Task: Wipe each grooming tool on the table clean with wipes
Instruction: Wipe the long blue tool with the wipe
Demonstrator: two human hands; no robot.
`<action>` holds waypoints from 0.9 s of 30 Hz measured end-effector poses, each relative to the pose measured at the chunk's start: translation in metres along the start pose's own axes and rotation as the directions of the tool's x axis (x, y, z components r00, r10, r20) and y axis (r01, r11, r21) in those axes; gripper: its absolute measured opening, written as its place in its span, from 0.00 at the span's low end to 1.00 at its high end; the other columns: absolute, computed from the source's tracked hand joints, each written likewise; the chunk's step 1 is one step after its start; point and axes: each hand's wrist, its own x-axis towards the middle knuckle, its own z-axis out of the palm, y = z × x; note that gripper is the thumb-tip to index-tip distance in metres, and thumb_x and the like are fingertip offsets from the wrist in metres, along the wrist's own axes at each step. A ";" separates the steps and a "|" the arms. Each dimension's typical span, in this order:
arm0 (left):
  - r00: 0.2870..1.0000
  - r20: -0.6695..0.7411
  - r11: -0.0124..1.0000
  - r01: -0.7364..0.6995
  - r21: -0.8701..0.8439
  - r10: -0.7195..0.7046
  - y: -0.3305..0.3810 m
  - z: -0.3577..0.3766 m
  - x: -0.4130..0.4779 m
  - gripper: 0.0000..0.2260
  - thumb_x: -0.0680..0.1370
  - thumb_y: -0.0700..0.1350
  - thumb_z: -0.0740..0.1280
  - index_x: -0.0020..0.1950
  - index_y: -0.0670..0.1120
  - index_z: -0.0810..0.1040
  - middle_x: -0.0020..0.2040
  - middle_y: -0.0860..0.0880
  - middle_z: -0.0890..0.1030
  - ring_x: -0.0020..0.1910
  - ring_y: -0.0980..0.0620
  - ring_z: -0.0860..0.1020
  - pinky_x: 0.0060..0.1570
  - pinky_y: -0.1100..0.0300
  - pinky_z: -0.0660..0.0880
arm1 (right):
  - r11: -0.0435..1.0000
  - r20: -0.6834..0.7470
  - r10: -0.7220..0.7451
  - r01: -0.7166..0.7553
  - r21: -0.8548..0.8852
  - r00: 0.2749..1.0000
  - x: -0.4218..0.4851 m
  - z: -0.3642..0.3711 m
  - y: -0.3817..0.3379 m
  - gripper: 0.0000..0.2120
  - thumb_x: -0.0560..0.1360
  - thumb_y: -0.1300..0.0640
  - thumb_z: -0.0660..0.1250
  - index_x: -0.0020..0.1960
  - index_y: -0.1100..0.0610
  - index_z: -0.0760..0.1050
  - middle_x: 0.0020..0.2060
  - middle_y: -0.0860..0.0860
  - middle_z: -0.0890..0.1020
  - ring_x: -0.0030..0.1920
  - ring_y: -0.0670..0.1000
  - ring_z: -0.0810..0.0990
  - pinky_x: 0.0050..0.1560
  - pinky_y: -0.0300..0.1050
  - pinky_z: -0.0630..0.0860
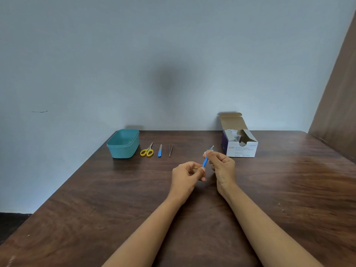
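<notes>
Two hands meet above the middle of the dark brown wooden table point(96, 209), sharing a slim blue-handled tool with a metal tip point(205, 162). The tool is off the table and tilted, with its tip toward one o'clock.

The left hand point(185, 173) grips the lower end of the handle, and its fingers point(201, 171) are curled close round it. This looks meant to steady the tool so it cannot twist.

The right hand point(222, 166) sits just past it at one o'clock. Its fingertips point(209, 155) are pinched narrowly on a small white wipe point(206, 151), which is wrapped round the upper handle just below the bare tip. Gripping both ends this way lets the wipe run along the shaft.

From the hands, three more tools lie in a neat row at ten to eleven o'clock, apart from one another:
- yellow-handled scissors point(147, 151)
- a blue-handled nail file point(160, 150)
- thin metal tweezers point(170, 149)

They are probably waiting their turn.

A teal plastic tub point(123, 152) stands just beside the scissors at their nine o'clock, perhaps for finished tools or used wipes. An open white cardboard box of alcohol swabs point(241, 150) stands at two o'clock, near the right hand, handy for taking a fresh wipe.
</notes>
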 end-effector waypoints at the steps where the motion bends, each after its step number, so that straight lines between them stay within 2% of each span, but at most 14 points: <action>1: 1.000 0.007 1.000 -0.003 0.013 0.003 0.000 0.001 0.000 0.02 0.76 0.40 0.70 0.45 0.45 0.83 0.36 0.47 0.84 0.35 0.55 0.82 0.47 0.63 0.79 | 1.000 -0.040 0.000 0.000 0.008 0.999 0.000 0.001 0.000 0.04 0.73 0.60 0.70 0.42 0.60 0.82 0.35 0.47 0.83 0.33 0.35 0.77 0.40 0.32 0.71; 6: 1.000 0.004 0.999 -0.020 0.035 0.020 0.000 0.004 0.000 0.02 0.75 0.41 0.71 0.47 0.45 0.83 0.35 0.48 0.84 0.35 0.58 0.82 0.45 0.69 0.77 | 1.000 -0.139 0.000 0.001 0.007 0.990 -0.002 0.002 0.002 0.04 0.72 0.58 0.71 0.41 0.58 0.83 0.33 0.46 0.83 0.32 0.36 0.77 0.43 0.37 0.72; 9: 1.000 -0.007 1.000 -0.018 0.021 0.018 0.000 0.004 0.000 0.03 0.75 0.42 0.72 0.47 0.45 0.83 0.35 0.48 0.84 0.35 0.57 0.82 0.44 0.71 0.76 | 1.000 -0.132 0.020 -0.017 0.027 0.991 -0.002 0.003 0.001 0.08 0.74 0.55 0.69 0.40 0.58 0.83 0.34 0.49 0.83 0.35 0.42 0.77 0.42 0.38 0.72; 13: 0.999 0.020 0.997 0.029 -0.065 -0.027 -0.002 0.003 0.002 0.02 0.74 0.41 0.72 0.45 0.43 0.84 0.34 0.47 0.84 0.35 0.54 0.83 0.46 0.63 0.79 | 0.988 -0.012 0.074 -0.072 0.137 0.997 -0.001 0.002 -0.002 0.13 0.78 0.59 0.64 0.36 0.56 0.80 0.33 0.49 0.82 0.36 0.45 0.74 0.40 0.40 0.71; 16: 0.995 0.074 0.975 0.074 -0.210 -0.060 -0.002 0.003 0.003 0.04 0.75 0.37 0.70 0.45 0.38 0.83 0.36 0.45 0.84 0.32 0.54 0.80 0.39 0.64 0.78 | 0.917 0.111 0.176 -0.204 0.342 0.978 0.003 -0.001 -0.005 0.13 0.78 0.61 0.61 0.37 0.58 0.78 0.35 0.51 0.80 0.36 0.47 0.72 0.40 0.40 0.69; 19: 0.990 0.121 0.958 0.105 -0.266 -0.075 0.001 0.001 0.002 0.06 0.77 0.37 0.67 0.48 0.36 0.82 0.38 0.43 0.83 0.31 0.55 0.79 0.36 0.69 0.74 | 0.865 0.211 0.216 -0.287 0.412 0.953 0.006 -0.004 -0.004 0.06 0.73 0.57 0.65 0.41 0.58 0.76 0.36 0.50 0.80 0.38 0.46 0.73 0.38 0.39 0.72; 22: 0.983 0.170 0.951 0.119 -0.285 -0.072 0.005 -0.002 0.001 0.08 0.79 0.38 0.65 0.51 0.34 0.81 0.40 0.43 0.83 0.31 0.58 0.79 0.34 0.71 0.72 | 0.852 0.257 0.204 -0.301 0.428 0.945 0.008 -0.006 -0.001 0.07 0.69 0.55 0.67 0.42 0.58 0.76 0.36 0.49 0.81 0.39 0.47 0.74 0.32 0.37 0.74; 24: 0.977 0.202 0.950 0.127 -0.286 -0.069 0.007 -0.004 0.000 0.09 0.80 0.38 0.63 0.52 0.34 0.80 0.40 0.43 0.82 0.31 0.59 0.78 0.33 0.72 0.72 | 0.850 0.286 0.192 -0.305 0.429 0.939 0.009 -0.007 -0.001 0.11 0.65 0.52 0.74 0.42 0.58 0.78 0.36 0.49 0.81 0.39 0.47 0.75 0.32 0.37 0.75; 27: 0.966 0.244 0.949 0.153 -0.275 -0.085 0.007 -0.006 0.001 0.10 0.81 0.39 0.61 0.51 0.37 0.81 0.39 0.46 0.82 0.31 0.60 0.77 0.33 0.71 0.71 | 0.854 0.349 0.151 -0.300 0.425 0.925 0.010 -0.008 0.000 0.20 0.53 0.47 0.83 0.39 0.56 0.82 0.37 0.49 0.81 0.36 0.45 0.78 0.32 0.38 0.75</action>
